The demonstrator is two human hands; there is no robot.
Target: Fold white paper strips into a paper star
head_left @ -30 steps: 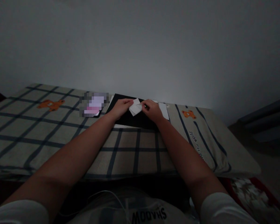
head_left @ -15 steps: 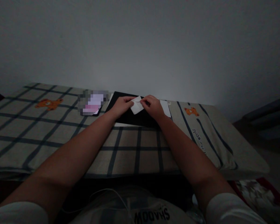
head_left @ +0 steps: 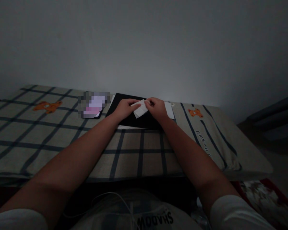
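A small folded piece of white paper [head_left: 140, 110] is held between my two hands, over a flat black board [head_left: 132, 122]. My left hand [head_left: 124, 109] pinches its left side, with the thumb lying on top. On the right, my right hand [head_left: 157, 108] grips the paper's upper right edge between thumb and fingers. The right fingertips partly cover that edge, so the fold under them is hidden. White sheets [head_left: 169, 110] stick out from beneath the board and beyond my right hand.
The table carries a checked cloth [head_left: 129, 156] with orange bear prints. A phone [head_left: 94, 105] with a lit, blurred screen lies left of the board. Behind the table rises a plain wall [head_left: 144, 48]. A white cable [head_left: 108, 193] hangs near my lap.
The paper has turned and tilted slightly between my hands, and its visible part looks narrower. My left thumb has moved further over it. The whole view has shifted a little.
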